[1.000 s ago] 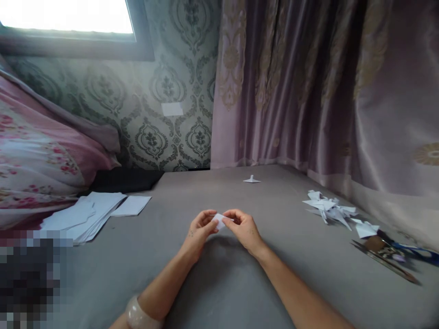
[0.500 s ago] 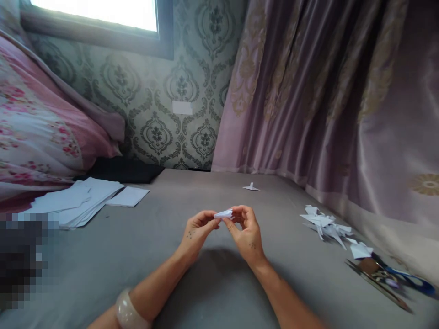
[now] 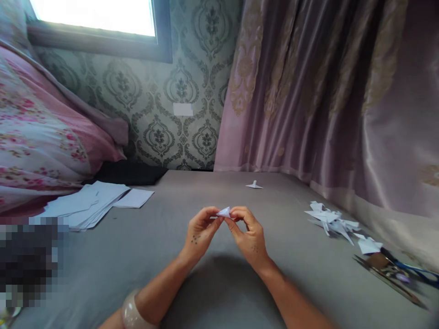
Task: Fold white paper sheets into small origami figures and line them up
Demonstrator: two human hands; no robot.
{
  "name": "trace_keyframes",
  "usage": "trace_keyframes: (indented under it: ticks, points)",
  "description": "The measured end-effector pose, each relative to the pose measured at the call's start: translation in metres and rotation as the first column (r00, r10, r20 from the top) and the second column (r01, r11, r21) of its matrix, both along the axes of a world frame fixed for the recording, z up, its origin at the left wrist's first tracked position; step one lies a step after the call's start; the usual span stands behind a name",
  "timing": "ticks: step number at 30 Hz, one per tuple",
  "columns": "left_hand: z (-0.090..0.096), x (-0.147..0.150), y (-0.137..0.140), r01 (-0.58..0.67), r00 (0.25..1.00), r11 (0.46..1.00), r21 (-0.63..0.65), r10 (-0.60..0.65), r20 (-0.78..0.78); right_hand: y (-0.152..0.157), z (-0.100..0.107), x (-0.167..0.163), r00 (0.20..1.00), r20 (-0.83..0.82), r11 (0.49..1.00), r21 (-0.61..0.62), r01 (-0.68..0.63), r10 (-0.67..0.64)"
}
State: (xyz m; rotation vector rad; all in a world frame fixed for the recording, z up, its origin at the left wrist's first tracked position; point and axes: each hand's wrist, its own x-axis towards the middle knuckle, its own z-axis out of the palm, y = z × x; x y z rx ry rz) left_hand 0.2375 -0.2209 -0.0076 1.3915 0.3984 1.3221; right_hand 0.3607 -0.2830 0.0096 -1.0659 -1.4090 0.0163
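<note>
A small folded piece of white paper [image 3: 224,212] is held up between both hands, above the grey surface. My left hand [image 3: 203,229] pinches its left side between thumb and fingers. On the other side, my right hand [image 3: 247,232] grips the right edge, thumb below and fingertips above. Both thumbs nearly meet under the paper. Beyond the hands, a folded paper figure [image 3: 254,184] stands by itself near the far edge.
To the left lie a stack of white sheets [image 3: 92,205] and a smaller paper pile [image 3: 135,198], before a black flat item [image 3: 130,173]. Several folded paper figures [image 3: 331,219] are heaped at right, near blue-handled scissors [image 3: 420,270] and a pointed tool [image 3: 391,281]. Curtains [image 3: 274,114] hang behind.
The folded paper has turned in my fingers and now shows a more triangular face. My right fingers have shifted to its right edge. The whole view has moved slightly.
</note>
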Motion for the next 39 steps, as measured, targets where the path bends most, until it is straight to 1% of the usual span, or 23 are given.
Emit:
trace_keyframes:
  ticks: [2,6,8,10,14,18,24,28,34,39]
  points:
    - [0.0,-0.001,-0.001,-0.048,0.998,0.997,0.059,0.049,-0.03,-0.001,0.001,0.0,1.0,0.014,1.0,0.018,0.011,-0.011]
    - [0.004,-0.006,-0.006,-0.111,0.993,0.981,0.162,0.114,-0.01,-0.001,0.002,0.002,0.999,0.021,1.0,-0.002,0.026,-0.026]
    - [0.007,-0.008,-0.008,-0.101,0.993,0.974,0.205,0.113,-0.046,-0.001,0.001,0.002,1.0,0.025,1.0,-0.018,0.016,-0.015]
    - [0.01,-0.01,-0.009,-0.066,0.992,0.971,0.228,0.089,-0.091,0.0,0.0,0.003,0.999,0.038,0.999,-0.032,-0.005,0.006]
    - [0.015,-0.012,-0.007,-0.013,0.992,0.977,0.213,0.039,-0.118,0.0,0.001,0.002,0.998,0.065,0.997,-0.08,-0.018,0.023]
    - [0.015,-0.011,-0.006,-0.031,0.99,0.985,0.169,0.054,-0.132,-0.001,0.004,0.001,0.998,0.056,0.991,-0.131,0.009,-0.001]
    - [0.015,-0.01,-0.007,-0.047,0.987,0.987,0.151,0.07,-0.147,-0.004,0.008,0.0,0.998,0.04,0.988,-0.146,0.05,-0.044]
    - [0.016,-0.01,-0.007,-0.057,0.982,0.985,0.165,0.085,-0.169,-0.006,0.01,-0.002,0.998,0.036,0.986,-0.158,0.051,-0.045]
    - [0.012,-0.011,-0.006,-0.049,0.975,0.976,0.213,0.093,-0.201,-0.006,0.012,-0.002,0.998,0.021,0.982,-0.176,0.067,-0.064]
    - [0.014,-0.012,-0.007,-0.05,0.969,0.976,0.213,0.099,-0.225,-0.007,0.013,-0.002,0.998,0.028,0.98,-0.189,0.064,-0.06]
